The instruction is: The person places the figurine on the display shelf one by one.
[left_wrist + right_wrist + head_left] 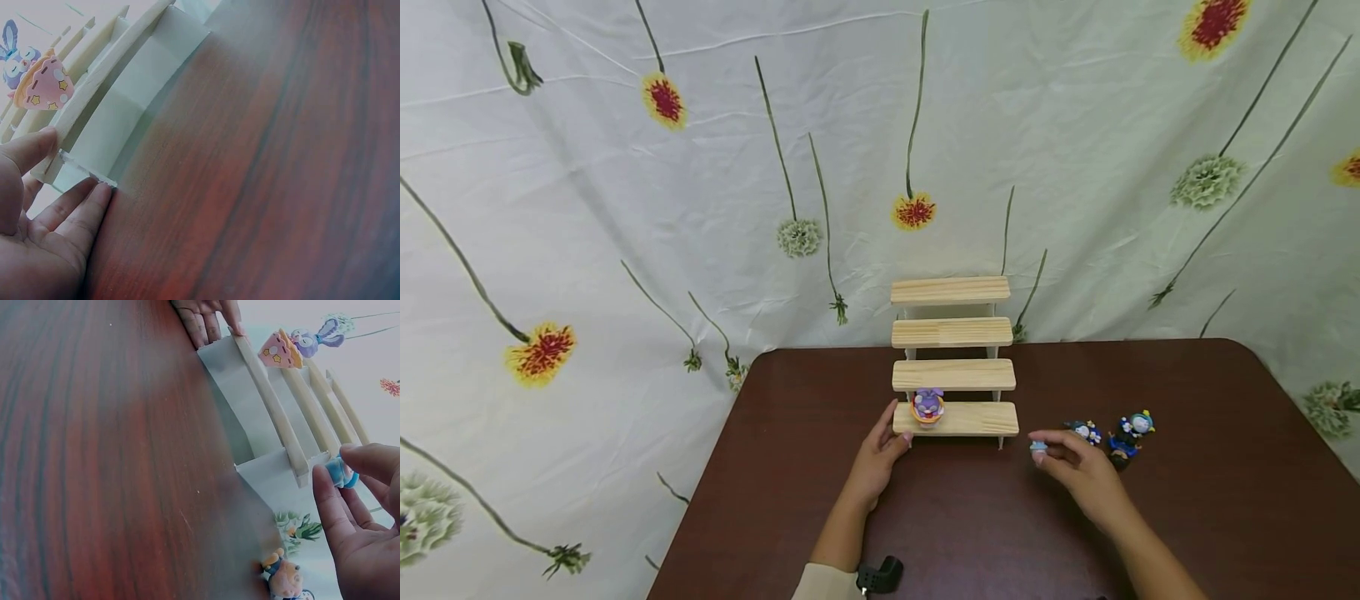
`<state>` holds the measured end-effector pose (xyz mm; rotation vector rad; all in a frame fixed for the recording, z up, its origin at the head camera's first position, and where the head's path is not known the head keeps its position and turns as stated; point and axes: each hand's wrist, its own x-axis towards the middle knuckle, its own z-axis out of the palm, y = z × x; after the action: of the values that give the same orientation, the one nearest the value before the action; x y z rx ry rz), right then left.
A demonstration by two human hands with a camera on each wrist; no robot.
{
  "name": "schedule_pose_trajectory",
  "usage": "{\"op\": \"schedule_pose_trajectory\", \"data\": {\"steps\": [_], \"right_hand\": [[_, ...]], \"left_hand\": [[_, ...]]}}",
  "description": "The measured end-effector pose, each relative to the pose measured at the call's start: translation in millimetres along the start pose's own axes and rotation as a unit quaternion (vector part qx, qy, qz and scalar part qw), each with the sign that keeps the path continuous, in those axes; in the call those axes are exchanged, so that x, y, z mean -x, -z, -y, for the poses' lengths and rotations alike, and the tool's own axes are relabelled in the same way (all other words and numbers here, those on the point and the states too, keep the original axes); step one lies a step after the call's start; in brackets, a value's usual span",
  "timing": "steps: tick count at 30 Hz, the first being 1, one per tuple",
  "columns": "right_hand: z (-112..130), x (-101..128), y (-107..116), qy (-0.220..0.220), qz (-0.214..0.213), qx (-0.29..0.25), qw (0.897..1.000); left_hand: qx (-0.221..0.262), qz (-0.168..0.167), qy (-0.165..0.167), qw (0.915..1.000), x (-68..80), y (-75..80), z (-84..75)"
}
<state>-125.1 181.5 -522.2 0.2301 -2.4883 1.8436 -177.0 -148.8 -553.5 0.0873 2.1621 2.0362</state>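
A four-step wooden display shelf (977,419) on pale side supports stands at the back of the table. My left hand (874,462) holds the left end of its lowest step, thumb at the front edge and other fingers along the side support (119,119). On that step, towards the left, sits a purple rabbit figurine (928,407) in a pink, star-dotted cup-like base (50,87). My right hand (1086,479) pinches a small blue figurine (340,472) between thumb and fingertips, just right of the shelf's lowest step. The fingers hide part of this figurine.
Right of the shelf, beyond my right hand, lie several small figurines, among them a blue-and-white one (1084,431), one with a light-blue head (1139,423) and a dark-blue one (1122,451). A flower-print cloth (850,167) hangs behind the dark wooden table (790,467).
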Motion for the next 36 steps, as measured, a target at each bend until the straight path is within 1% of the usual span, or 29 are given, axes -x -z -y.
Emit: {"op": "schedule_pose_trajectory", "data": {"steps": [5, 12, 19, 26, 36], "right_hand": [[2.8, -1.3, -2.0, 0.003, 0.008, -0.005, 1.000], [3.6, -4.4, -8.2, 0.040, -0.001, -0.016, 0.999], [4.0, -8.1, -14.6, 0.026, -0.005, -0.027, 0.999], [3.2, -13.5, -19.6, 0.042, -0.006, -0.030, 0.999], [7.4, -19.9, -25.5, 0.038, 0.004, -0.036, 0.999]], "left_hand": [[-0.006, -0.001, -0.001, 1.0000, -0.4, 0.2, 1.1], [-0.006, -0.002, -0.002, 1.0000, 0.6, -0.1, -0.4], [0.003, -0.003, -0.002, 1.0000, 1.1, -0.7, -0.8], [0.003, 0.001, -0.002, 1.0000, 0.1, 0.2, 1.4], [0.000, 0.004, 0.001, 1.0000, 0.5, 1.1, 2.2]]}}
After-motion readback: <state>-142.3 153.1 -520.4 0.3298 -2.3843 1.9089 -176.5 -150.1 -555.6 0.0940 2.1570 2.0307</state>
